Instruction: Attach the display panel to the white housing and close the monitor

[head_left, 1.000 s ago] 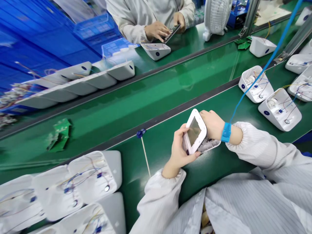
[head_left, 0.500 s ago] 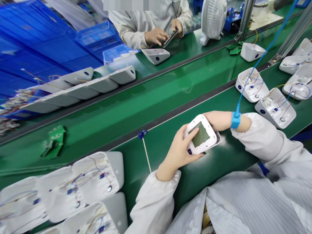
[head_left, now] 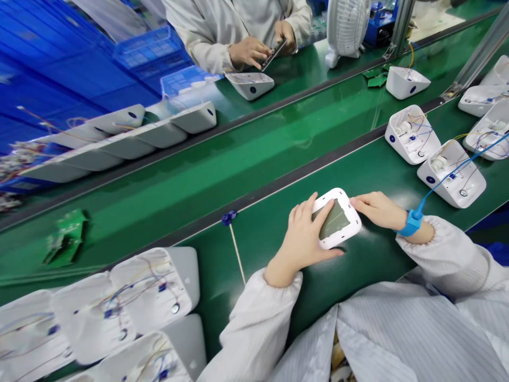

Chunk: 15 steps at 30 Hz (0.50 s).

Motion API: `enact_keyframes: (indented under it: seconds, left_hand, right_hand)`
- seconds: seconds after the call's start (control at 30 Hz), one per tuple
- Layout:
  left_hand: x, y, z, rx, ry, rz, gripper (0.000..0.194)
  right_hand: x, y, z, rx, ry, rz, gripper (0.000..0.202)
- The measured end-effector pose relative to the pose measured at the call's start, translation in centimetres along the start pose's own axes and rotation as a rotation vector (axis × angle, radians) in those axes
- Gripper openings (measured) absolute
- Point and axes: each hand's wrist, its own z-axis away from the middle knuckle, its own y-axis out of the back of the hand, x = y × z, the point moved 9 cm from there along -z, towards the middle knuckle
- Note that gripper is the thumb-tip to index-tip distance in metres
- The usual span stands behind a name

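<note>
Head view: white display unit (head_left: 337, 223) lying screen-up on green bench (head_left: 258, 239), long axis diagonal, between left hand (head_left: 304, 239) gripping its near-left end and right hand (head_left: 377, 209) pressing far-right edge.

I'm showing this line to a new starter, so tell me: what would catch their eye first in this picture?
First, the white device with a grey screen on the green bench near the middle, with the left hand laid over one side and the right hand touching the other. Next, the blue wrist strap on the right wrist. Then the open white housings with coloured wires at lower left.
</note>
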Motion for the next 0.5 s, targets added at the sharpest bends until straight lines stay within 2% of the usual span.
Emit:
enact_keyframes:
  seconds: [0.13, 0.23, 0.33, 0.4, 0.5]
  left_hand:
    - [0.0, -0.6, -0.9, 0.000, 0.059, -0.012, 0.122]
    - [-0.1, -0.4, -0.8, 0.088, 0.204, -0.030, 0.115]
    - [0.5, -0.4, 1.0, 0.243, 0.415, -0.080, 0.107]
    - [1.4, -1.1, 2.9, 0.308, 0.491, -0.099, 0.107]
    - [1.6, -1.7, 5.1, 0.361, 0.470, -0.040, 0.111]
  right_hand:
    - [0.1, -1.1, 1.7, 0.012, 0.003, -0.160, 0.051]
    - [0.9, -2.8, 3.4, 0.190, -0.015, -0.297, 0.053]
    - [1.1, -4.4, 4.5, 0.367, 0.015, -0.224, 0.078]
    - [0.8, -5.2, 4.1, 0.330, 0.053, -0.193, 0.084]
    - [-0.2, -5.4, 2.3, 0.115, 0.111, -0.233, 0.078]
